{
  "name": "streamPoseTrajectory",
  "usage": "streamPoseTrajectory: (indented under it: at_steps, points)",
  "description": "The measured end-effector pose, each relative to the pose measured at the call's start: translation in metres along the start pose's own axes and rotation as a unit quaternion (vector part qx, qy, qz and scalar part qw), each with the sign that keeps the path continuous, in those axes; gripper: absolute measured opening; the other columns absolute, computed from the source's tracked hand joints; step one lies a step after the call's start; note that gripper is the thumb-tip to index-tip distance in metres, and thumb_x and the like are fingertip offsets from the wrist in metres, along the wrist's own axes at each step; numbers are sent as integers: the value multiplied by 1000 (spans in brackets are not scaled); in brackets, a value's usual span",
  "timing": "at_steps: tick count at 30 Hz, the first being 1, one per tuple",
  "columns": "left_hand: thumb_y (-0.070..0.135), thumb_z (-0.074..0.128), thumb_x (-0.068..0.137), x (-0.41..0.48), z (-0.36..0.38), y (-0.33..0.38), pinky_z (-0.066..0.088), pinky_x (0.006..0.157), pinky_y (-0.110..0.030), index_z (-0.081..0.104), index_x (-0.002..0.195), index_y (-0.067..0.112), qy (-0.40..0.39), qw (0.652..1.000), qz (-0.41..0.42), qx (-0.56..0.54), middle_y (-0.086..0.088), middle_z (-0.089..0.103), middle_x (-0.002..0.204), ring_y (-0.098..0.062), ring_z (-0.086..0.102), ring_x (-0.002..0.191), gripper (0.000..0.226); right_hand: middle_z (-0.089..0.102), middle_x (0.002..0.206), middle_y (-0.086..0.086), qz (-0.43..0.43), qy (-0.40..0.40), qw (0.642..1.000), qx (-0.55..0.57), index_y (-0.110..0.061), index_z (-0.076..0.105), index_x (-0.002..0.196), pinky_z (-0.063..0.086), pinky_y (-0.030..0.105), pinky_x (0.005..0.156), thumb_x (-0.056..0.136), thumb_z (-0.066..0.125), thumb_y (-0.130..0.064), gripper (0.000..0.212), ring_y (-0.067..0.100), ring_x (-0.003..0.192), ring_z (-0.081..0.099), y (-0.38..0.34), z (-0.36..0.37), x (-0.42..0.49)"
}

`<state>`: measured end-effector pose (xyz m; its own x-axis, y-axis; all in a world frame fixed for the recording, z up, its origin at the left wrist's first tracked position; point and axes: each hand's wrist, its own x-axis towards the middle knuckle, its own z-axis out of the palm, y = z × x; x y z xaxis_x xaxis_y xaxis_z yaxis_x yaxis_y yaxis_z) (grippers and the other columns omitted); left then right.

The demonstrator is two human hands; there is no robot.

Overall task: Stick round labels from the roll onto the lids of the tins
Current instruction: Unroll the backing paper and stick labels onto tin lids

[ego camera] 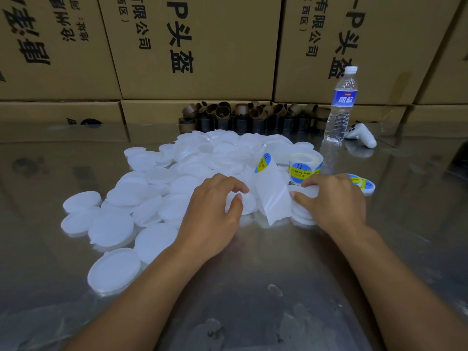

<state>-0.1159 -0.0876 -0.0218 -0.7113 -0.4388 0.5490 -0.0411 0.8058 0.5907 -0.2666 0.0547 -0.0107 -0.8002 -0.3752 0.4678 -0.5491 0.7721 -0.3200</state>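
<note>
Lids [152, 198] piled white on steel table [253, 274], your L hand [215, 206] pinched front lid [250, 205], your R hand [334, 198] gripped lid stack [302, 216], label roll [305, 168] just behind it, backing strip [273, 196] btwn both hands.

Label roll [305, 171], ctr right: "II", "SOLDERING PASTE". Boxes [192, 46] up top: "P头盔", "有限公司", "(西区)". Bottle [342, 105], upper right: "蓝标".
</note>
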Motion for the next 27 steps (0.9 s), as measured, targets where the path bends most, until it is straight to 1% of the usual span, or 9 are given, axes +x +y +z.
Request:
streamPoseTrajectory:
  at_steps: [6,9,11,13,15,18,22,25,27]
  points:
    - [13,51,93,0,-1,0,35,91,-17,52,93,41,5,1000,4,1,24,53,100,-6,51,105,28,62,110,5,-70,11,996,52,-23,62,111,33,31,69,84,68,-29,29,27,103,53,-5,6,1]
    - [14,51,94,0,0,0,34,87,-9,52,94,39,10,1000,1,-4,25,53,96,-5,51,101,26,64,91,4,-62,35,994,84,-25,59,99,32,31,62,88,61,-32,13,27,83,53,-9,6,1]
    - [15,52,95,0,0,2,34,84,-4,53,94,38,20,999,-4,-25,26,54,93,2,51,97,23,63,81,-2,-52,70,978,190,-26,59,90,33,31,60,90,57,-30,4,18,73,50,-15,2,0]
    - [16,52,96,1,0,4,33,82,-1,55,93,36,30,998,-10,-54,25,56,92,7,52,94,20,62,80,-13,-32,71,928,365,-26,60,83,38,16,59,92,54,-22,12,0,71,53,-23,-4,-1]
    - [19,51,97,2,-1,8,33,79,1,58,93,32,33,995,-22,-91,23,59,92,10,52,94,16,61,77,-19,7,3,857,516,-25,64,81,38,6,54,96,47,-14,25,-11,64,52,-32,-12,-3]
    - [27,47,98,2,-2,13,35,72,0,61,90,31,25,986,-49,-155,19,64,86,10,53,89,17,62,69,-19,26,-133,787,602,-27,70,79,38,12,45,94,39,-4,41,-3,59,52,-36,-17,-7]
    - [27,52,96,3,-5,16,43,69,-8,66,91,28,6,964,-69,-257,14,68,77,4,61,79,15,67,72,-5,-36,-230,763,604,-26,65,96,47,20,57,93,51,-5,25,10,68,62,-40,-13,-13]
    - [19,65,90,4,-3,16,48,71,-17,66,95,24,-11,954,-68,-291,3,68,69,-7,64,70,7,71,75,-4,-41,-251,754,605,-20,62,93,52,26,62,88,59,-12,10,12,69,66,-44,-8,-17]
    - [13,67,88,4,-2,14,47,70,-18,65,95,26,-8,955,-65,-291,6,64,63,-9,61,66,15,72,78,-3,-38,-258,744,615,-19,61,94,54,26,64,78,64,-26,17,13,71,67,-45,-8,-18]
